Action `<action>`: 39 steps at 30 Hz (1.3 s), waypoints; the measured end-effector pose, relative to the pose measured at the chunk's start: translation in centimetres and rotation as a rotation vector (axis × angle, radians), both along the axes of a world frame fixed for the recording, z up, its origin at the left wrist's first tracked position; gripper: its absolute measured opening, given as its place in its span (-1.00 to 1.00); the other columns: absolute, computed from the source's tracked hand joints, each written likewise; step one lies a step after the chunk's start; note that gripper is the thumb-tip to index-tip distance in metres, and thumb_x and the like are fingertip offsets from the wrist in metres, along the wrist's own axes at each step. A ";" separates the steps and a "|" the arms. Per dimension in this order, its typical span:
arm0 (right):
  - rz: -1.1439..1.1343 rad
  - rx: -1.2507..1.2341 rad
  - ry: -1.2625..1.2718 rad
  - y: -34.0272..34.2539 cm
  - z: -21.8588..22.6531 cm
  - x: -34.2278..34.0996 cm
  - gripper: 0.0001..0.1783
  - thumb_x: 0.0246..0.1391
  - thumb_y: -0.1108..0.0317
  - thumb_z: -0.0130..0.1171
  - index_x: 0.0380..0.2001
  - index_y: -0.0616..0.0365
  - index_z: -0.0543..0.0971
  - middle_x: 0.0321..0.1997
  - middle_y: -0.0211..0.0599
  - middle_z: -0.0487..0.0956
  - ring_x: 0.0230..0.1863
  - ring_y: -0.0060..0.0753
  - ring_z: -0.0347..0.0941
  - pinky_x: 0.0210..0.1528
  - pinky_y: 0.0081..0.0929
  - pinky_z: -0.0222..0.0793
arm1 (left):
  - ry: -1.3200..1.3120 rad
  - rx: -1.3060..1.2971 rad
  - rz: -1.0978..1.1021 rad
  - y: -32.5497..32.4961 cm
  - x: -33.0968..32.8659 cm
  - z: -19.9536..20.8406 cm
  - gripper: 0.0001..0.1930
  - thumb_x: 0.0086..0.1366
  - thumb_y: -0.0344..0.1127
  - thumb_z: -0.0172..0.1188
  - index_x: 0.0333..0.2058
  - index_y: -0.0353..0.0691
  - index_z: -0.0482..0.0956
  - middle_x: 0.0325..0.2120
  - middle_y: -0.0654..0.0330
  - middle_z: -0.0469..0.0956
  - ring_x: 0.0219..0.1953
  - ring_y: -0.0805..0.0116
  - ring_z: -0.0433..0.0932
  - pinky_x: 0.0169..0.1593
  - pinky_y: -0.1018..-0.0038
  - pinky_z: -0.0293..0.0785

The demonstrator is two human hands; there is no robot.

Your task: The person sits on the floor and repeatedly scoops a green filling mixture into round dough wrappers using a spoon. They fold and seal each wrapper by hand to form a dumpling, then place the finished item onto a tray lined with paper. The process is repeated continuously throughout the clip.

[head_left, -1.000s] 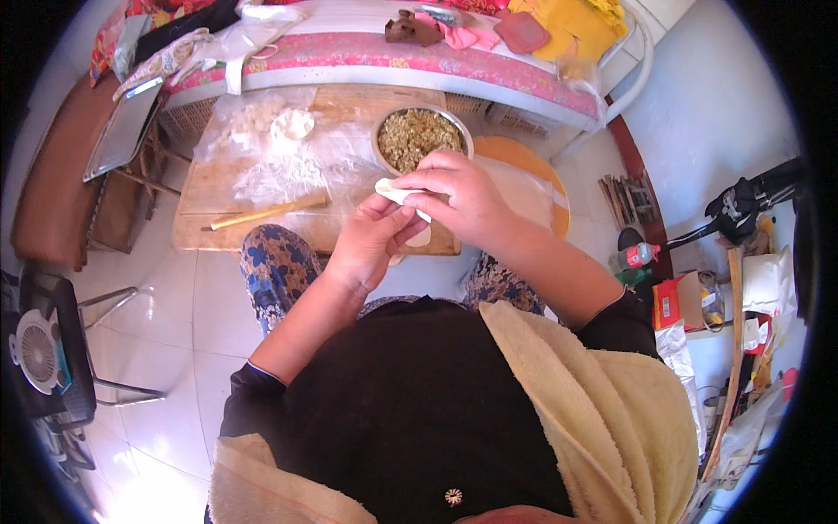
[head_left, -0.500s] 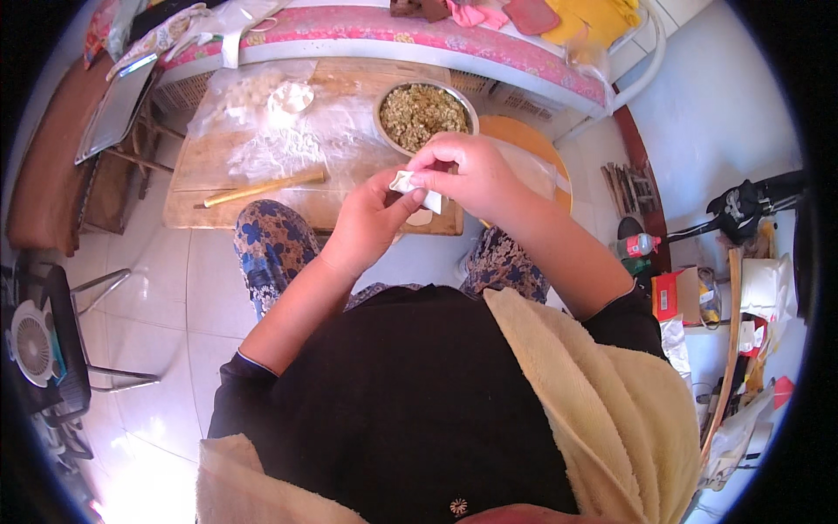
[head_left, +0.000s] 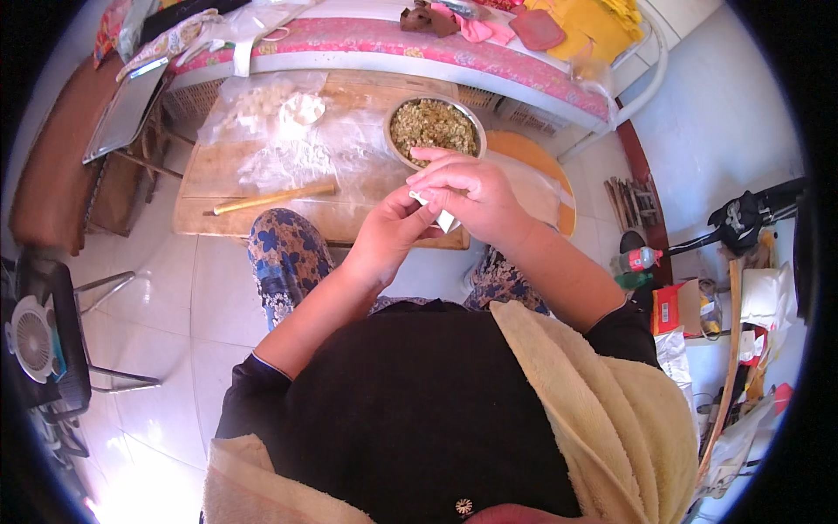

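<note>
Both hands meet over the near edge of a wooden table, around a small white folded dumpling wrapper. My left hand holds it from the left, thumb on top. From the right, my right hand pinches its upper edge, with some fingers stretched out past it. Much of the wrapper is hidden by the fingers. Just beyond my hands stands a metal bowl of chopped greenish-brown filling. A wooden rolling pin lies to the left, near loose flour.
The wooden table carries a plastic sheet with several small dough pieces and a white flour heap. A round orange stool stands at the right. Behind runs a pink-covered bed edge; a small fan is at far left.
My right hand has turned over the wrapper, and its fingers now reach farther forward. The wrapper sits slightly lower and farther right, more covered. The whole view has shifted a little.
</note>
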State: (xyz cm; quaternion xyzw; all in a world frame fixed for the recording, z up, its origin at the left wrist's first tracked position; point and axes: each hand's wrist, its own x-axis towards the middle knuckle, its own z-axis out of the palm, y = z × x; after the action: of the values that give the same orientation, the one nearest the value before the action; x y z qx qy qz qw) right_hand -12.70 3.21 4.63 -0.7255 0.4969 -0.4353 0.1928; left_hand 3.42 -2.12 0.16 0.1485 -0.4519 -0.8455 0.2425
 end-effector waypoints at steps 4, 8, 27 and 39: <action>-0.059 -0.074 0.029 -0.1 -0.6 0.3 -0.86 -0.04 0.51 0.17 -0.36 0.25 0.63 -0.23 -0.19 0.64 0.06 -0.04 0.47 0.15 -0.21 0.31 | 0.015 -0.037 -0.035 -0.2 -0.2 -0.7 -0.77 0.34 -0.30 0.11 -0.07 -0.22 0.47 -0.28 0.33 0.52 -0.28 0.57 0.45 -0.12 0.56 0.43; -0.102 -0.141 0.152 -1.1 -0.7 1.0 -0.87 -0.04 0.50 0.17 -0.37 0.24 0.63 -0.22 -0.20 0.64 0.08 -0.04 0.46 0.15 -0.22 0.32 | -0.163 -0.237 0.066 -0.8 -0.1 -1.7 -0.76 0.34 -0.31 0.09 -0.08 -0.29 0.49 -0.28 0.29 0.54 -0.23 0.58 0.44 -0.13 0.57 0.40; -0.502 0.503 -0.832 5.5 -5.0 -0.9 -0.53 0.28 0.20 -0.03 0.18 0.20 0.36 -0.17 -0.44 0.45 -0.16 -0.64 0.32 -0.06 -0.60 0.28 | -0.039 -0.019 0.219 -0.6 -4.3 -2.5 -0.81 0.32 -0.47 0.08 -0.10 -0.20 0.43 -0.11 0.24 0.51 -0.09 0.42 0.51 -0.03 0.43 0.51; -0.315 0.251 -0.853 4.6 -5.0 0.0 -0.47 0.12 0.41 0.16 0.17 0.22 0.35 -0.13 -0.42 0.43 -0.05 -0.57 0.32 0.02 -0.53 0.29 | 0.105 -0.103 0.262 0.6 -5.5 -2.9 -0.77 0.30 -0.53 0.08 -0.07 -0.24 0.44 -0.10 0.13 0.52 -0.10 0.37 0.53 -0.01 0.39 0.50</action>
State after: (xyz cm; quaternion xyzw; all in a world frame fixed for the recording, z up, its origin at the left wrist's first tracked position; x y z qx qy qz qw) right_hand -12.75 7.84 -0.40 -0.3688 0.5261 -0.6551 0.3976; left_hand -2.06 -1.52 -2.70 0.1492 -0.4580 -0.7891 0.3812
